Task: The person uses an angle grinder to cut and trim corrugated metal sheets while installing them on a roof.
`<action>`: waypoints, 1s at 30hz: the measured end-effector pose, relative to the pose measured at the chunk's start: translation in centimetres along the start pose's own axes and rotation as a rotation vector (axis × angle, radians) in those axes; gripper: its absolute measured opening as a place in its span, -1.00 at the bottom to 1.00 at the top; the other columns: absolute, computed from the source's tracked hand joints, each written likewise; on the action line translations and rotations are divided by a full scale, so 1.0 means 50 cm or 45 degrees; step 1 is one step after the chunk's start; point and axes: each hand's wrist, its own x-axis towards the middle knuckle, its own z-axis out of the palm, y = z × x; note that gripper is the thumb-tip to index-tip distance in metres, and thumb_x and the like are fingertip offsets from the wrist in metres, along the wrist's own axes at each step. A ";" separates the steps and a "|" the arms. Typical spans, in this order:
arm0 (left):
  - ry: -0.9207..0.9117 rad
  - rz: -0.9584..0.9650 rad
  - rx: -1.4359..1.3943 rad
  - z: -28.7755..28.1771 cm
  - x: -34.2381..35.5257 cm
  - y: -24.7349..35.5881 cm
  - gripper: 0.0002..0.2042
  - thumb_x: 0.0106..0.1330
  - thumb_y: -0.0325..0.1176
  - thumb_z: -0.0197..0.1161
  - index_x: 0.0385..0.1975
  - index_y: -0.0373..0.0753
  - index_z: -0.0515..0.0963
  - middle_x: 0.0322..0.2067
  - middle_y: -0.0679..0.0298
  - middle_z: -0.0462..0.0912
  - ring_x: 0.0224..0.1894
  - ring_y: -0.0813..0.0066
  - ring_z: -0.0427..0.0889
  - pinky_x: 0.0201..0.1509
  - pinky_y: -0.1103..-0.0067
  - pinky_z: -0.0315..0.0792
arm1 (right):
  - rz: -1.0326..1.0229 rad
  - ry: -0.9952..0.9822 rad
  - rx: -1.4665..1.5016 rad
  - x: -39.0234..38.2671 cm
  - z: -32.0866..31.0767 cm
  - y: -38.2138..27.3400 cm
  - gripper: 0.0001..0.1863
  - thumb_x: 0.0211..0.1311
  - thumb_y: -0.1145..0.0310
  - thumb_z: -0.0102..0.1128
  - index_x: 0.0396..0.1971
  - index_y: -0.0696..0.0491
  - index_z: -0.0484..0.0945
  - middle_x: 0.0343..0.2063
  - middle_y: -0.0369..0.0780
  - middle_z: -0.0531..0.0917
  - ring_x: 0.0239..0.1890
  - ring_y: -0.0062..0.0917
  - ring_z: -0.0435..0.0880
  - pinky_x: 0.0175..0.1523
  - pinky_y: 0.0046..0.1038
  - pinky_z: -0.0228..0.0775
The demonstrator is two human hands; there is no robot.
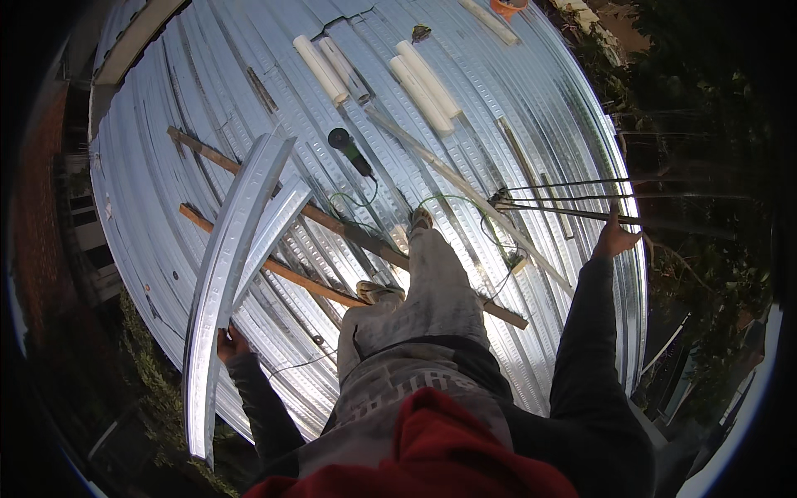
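My left hand (232,343) has its fingers closed on the edge of a long, shiny metal decking strip (217,286), raised on my left. A shorter metal strip (271,238) lies behind it, crossing two wooden boards. My right hand (616,236) is stretched out at the right edge of the roof. Its fingers reach over the lowest of three long, thin dark bars (564,212), and it appears to grip that bar; the thumb sticks out to the side. The bars meet in a dark tangle at their inner end and run out past the edge.
Ribbed metal decking (241,91) lies underfoot. An angle grinder (350,152) with a green cord lies ahead. Wooden boards (357,236), a long pale batten (473,195) and several white tubes (423,87) are scattered about. The decking drops off at both sides, with foliage (706,100) beyond.
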 end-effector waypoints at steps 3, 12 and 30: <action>-0.110 0.459 1.249 0.106 -0.006 0.010 -0.65 0.46 -0.41 0.12 0.14 -0.52 0.44 0.12 -0.05 0.56 0.19 0.23 0.54 0.29 0.49 0.48 | -0.041 -0.181 0.466 0.061 0.003 -0.016 0.19 -0.02 0.10 0.62 0.35 0.38 -0.06 0.26 0.21 0.24 0.39 -0.04 0.22 0.48 -0.13 0.11; -0.257 0.536 1.457 0.504 -0.103 -0.015 -0.65 0.47 -0.49 0.12 0.17 -0.56 0.41 0.18 -0.04 0.50 0.22 0.29 0.48 0.34 0.54 0.43 | 0.027 -0.469 0.270 0.048 0.001 0.039 -0.40 0.25 0.42 0.16 0.22 0.20 0.13 0.06 0.13 0.55 0.10 -0.08 0.59 0.19 -0.17 0.46; -0.741 -0.327 -0.115 1.535 -0.328 -0.535 -0.73 0.39 -0.61 0.04 0.04 -0.58 0.35 0.00 -0.09 0.52 0.06 0.00 0.59 0.18 0.23 0.66 | -0.006 -0.346 0.273 0.084 0.045 0.014 -0.62 0.28 0.57 -0.03 0.10 0.23 0.25 0.00 0.06 0.53 0.04 -0.11 0.58 0.15 -0.17 0.43</action>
